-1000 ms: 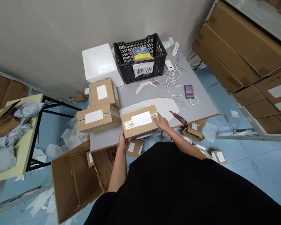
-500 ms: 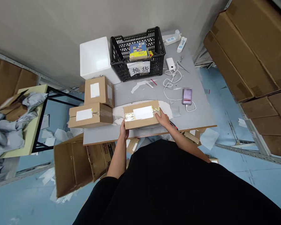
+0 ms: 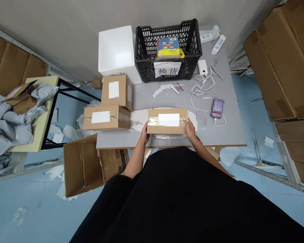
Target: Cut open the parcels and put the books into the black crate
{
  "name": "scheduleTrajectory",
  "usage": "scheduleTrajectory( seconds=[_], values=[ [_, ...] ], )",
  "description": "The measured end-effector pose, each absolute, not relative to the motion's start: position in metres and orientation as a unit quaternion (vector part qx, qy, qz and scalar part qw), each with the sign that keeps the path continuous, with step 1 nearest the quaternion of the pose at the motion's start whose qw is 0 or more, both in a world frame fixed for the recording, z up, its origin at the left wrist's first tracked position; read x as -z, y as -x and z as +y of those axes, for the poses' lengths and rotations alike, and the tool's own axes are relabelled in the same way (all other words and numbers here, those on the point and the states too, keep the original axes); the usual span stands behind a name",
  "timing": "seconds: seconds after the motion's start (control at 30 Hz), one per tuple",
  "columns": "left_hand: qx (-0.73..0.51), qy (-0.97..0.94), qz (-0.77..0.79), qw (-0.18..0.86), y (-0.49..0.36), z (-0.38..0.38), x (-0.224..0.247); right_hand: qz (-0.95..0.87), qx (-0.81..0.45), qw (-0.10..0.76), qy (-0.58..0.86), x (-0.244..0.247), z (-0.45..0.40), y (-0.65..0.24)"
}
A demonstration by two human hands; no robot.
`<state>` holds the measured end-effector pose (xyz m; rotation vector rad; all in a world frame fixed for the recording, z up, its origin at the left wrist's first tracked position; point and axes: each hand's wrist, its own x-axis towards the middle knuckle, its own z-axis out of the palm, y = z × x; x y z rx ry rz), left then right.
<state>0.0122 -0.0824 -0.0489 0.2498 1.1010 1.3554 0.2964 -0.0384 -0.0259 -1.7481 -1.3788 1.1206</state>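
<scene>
A long brown cardboard box (image 3: 154,129) with a white label and clear tape lies level over the front half of the grey table. My left hand (image 3: 145,133) grips its left end, and my right hand (image 3: 191,129) grips its right end. Pale paper sheets show under and around the box. To the left stand two more labelled cartons, a long one (image 3: 101,125) near the front edge and a squarer one (image 3: 118,102) behind it.
Behind are a white foam box (image 3: 119,69) and a black crate (image 3: 144,71) holding books. A phone (image 3: 217,108) with a white cable, a power bank (image 3: 202,67) and power strips are at right. An open carton (image 3: 78,168) stands on the floor at left.
The view has shifted, with the table items now further right in it. The box has straightened from a slight tilt, and my right hand has moved from its top corner onto its right end.
</scene>
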Motion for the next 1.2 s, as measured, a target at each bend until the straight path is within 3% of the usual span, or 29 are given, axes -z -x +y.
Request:
scheduleTrajectory(
  seconds=[0.23,0.47,0.63,0.9,1.2],
  values=[
    [-0.610,-0.084,0.486,0.620,-0.019,-0.079,0.058,-0.448,-0.486,0.334,0.672,0.045,-0.022,-0.313],
    [-0.622,-0.025,0.528,0.577,-0.026,-0.076,0.063,-0.554,-0.295,0.212,0.749,0.073,0.003,-0.388],
    [-0.625,0.021,0.543,0.560,-0.029,-0.071,0.065,-0.526,-0.244,0.165,0.798,0.081,0.039,-0.445],
    [-0.594,0.041,0.580,0.556,-0.029,-0.069,0.068,-0.487,-0.265,0.111,0.825,0.093,0.106,-0.486],
    [-0.585,0.043,0.581,0.564,-0.026,-0.070,0.074,-0.488,-0.278,0.088,0.823,0.097,0.105,-0.482]
  ],
)
